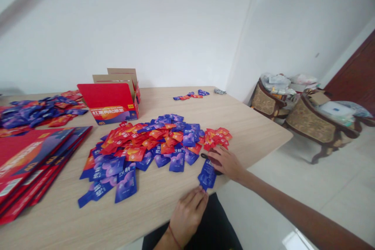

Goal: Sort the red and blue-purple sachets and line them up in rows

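At the table's front edge, my left hand [190,209] pinches the narrow end of a blue sachet [207,175], which lies flat on the tabletop. My right hand [225,161] is at the sachet's far end, its fingers bent over a dark object [216,161]. A black loop [204,156] shows beside those fingers; the rest is mostly covered, so its kind is unclear. Just beyond the right hand lies a small group of red sachets [215,136]. Left of both hands spreads a mixed pile of red and blue sachets [158,140].
A red open carton [109,105] stands behind the pile. Flattened red cartons [35,164] are stacked at the left, before another sachet heap [43,111]. A few sachets [190,95] and a grey crumpled item [219,91] lie far back. Laden armchairs [310,119] stand right of the table [252,125].
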`<action>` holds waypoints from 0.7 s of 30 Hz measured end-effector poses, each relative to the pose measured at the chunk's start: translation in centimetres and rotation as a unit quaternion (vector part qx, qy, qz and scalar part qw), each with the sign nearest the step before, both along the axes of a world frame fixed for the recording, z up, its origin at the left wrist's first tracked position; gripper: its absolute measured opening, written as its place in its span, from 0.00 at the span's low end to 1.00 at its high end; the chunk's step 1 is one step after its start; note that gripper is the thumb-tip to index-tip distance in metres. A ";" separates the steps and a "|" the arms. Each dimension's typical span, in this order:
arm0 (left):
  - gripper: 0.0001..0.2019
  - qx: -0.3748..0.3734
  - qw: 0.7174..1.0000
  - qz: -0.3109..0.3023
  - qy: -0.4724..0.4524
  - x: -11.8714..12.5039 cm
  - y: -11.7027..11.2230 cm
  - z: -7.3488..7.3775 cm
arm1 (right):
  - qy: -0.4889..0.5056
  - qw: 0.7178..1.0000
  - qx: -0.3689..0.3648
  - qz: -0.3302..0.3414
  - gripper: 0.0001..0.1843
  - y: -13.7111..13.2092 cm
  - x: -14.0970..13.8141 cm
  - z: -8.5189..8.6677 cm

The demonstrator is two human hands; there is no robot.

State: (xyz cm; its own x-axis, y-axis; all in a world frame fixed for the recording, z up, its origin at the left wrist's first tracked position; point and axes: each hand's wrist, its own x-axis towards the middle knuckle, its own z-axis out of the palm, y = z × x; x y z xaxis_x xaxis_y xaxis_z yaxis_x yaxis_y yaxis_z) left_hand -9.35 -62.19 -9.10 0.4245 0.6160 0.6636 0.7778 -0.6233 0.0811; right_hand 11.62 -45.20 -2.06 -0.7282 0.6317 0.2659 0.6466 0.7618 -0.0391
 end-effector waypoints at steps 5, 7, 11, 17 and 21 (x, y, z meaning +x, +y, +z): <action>0.16 0.005 1.000 -0.008 -0.017 0.1 0.1 -0.1 | 0.026 0.999 0.027 0.026 0.21 -1.8 -0.4 1.7; 0.16 -0.001 1.000 -0.006 -0.013 0.1 0.0 0.0 | -0.013 0.994 0.029 0.107 0.23 -3.3 -1.0 1.7; 0.16 -0.027 1.000 -0.001 -0.012 0.0 0.0 0.5 | -0.104 0.967 0.019 0.233 0.26 -4.8 -2.0 0.4; 0.18 -0.008 1.000 -0.011 -0.021 0.0 -0.1 0.8 | -0.091 0.980 0.004 0.178 0.23 -2.4 -1.6 0.2; 0.18 -0.011 1.000 -0.004 -0.015 0.0 -0.1 0.9 | -0.075 0.985 -0.008 0.155 0.21 0.1 -1.0 0.9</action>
